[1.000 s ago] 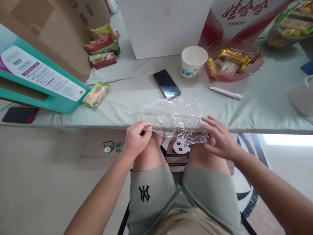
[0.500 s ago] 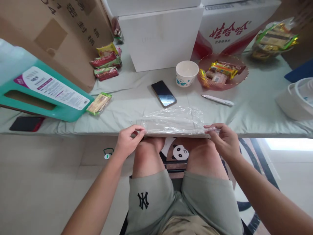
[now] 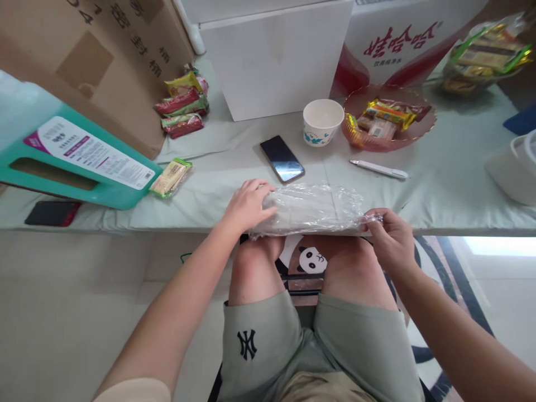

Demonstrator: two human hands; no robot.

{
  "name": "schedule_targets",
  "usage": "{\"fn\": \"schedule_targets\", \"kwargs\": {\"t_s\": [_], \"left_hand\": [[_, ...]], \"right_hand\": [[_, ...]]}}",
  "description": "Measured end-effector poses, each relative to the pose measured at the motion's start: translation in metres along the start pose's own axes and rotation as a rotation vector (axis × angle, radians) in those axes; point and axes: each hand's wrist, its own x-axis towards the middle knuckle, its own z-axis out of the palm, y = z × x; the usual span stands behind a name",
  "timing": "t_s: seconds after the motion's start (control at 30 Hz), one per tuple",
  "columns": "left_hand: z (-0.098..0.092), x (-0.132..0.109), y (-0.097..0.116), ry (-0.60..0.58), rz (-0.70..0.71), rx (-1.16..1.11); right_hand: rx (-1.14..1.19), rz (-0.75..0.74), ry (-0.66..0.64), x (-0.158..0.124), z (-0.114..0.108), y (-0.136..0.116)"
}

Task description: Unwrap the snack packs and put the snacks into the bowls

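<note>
A clear, crinkled plastic bag (image 3: 312, 206) lies across the table's front edge. My left hand (image 3: 251, 204) rests at its left end, fingers spread and curving over the plastic. On the other side, my right hand (image 3: 389, 231) pinches the gathered right corner between thumb and fingers. Just behind the bag is a smartphone (image 3: 282, 159) with a dark, shiny screen. To the phone's right stands a white paper cup (image 3: 322, 124) with a blue leaf print. A white pen-like tool (image 3: 379, 168) lies between the pink bowl and the bag.
A pink glass bowl (image 3: 389, 142) holds wrapped snacks. At the left stand a jug of green liquid (image 3: 121, 192), a snack pack (image 3: 171, 177) and a dark red-edged device (image 3: 52, 213). White boxes (image 3: 276, 67) line the back. White containers (image 3: 513, 170) sit at the right.
My left hand has let go of the bag's near left corner, moved right and forward, and spread its fingers over the plastic. My right hand keeps its pinch, shifted slightly right.
</note>
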Motion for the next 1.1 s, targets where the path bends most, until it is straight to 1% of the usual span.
{"fn": "schedule_targets", "kwargs": {"t_s": [0.07,0.13,0.2,0.27,0.37,0.5,0.57,0.63,0.7,0.73,0.83,0.9,1.0,1.1], "left_hand": [[0.006,0.018,0.0,-0.023,-0.091,-0.017],[0.008,0.032,-0.004,0.0,-0.193,-0.178],[0.005,0.042,-0.007,-0.004,-0.246,-0.39],[-0.003,0.048,-0.009,-0.086,-0.254,-0.551],[-0.015,0.047,-0.013,-0.225,-0.234,-0.633],[-0.02,0.027,-0.022,-0.295,-0.195,-0.54],[-0.018,0.013,-0.026,-0.291,-0.153,-0.452],[-0.014,-0.001,-0.024,-0.204,-0.124,-0.353],[-0.007,-0.011,-0.014,-0.109,-0.106,-0.251],[-0.003,-0.014,-0.007,-0.084,-0.094,-0.199],[0.009,-0.012,0.014,-0.112,-0.01,-0.053],[0.016,-0.004,0.019,-0.144,0.012,-0.003],[0.023,0.004,0.013,-0.184,0.047,-0.019],[0.027,0.004,0.004,-0.141,0.092,-0.018]], "right_hand": [[0.031,0.008,-0.001,0.0,0.0,0.001],[0.064,0.029,-0.012,0.0,-0.001,0.003],[0.075,0.05,-0.017,0.001,-0.003,0.006],[0.052,0.07,-0.009,0.001,-0.005,0.01],[0.024,0.082,0.023,0.001,-0.009,0.017],[0.003,0.035,0.075,-0.005,-0.017,0.027],[-0.004,-0.018,0.074,-0.01,-0.021,0.032],[0.0,-0.088,0.055,-0.016,-0.025,0.035],[-0.002,-0.15,0.038,-0.021,-0.027,0.037],[-0.007,-0.167,0.033,-0.023,-0.028,0.037],[-0.018,-0.17,0.039,-0.028,-0.029,0.037],[-0.017,-0.156,0.055,-0.03,-0.031,0.036],[-0.007,-0.163,0.091,-0.035,-0.039,0.035],[-0.003,-0.178,0.123,-0.041,-0.049,0.038]]}}
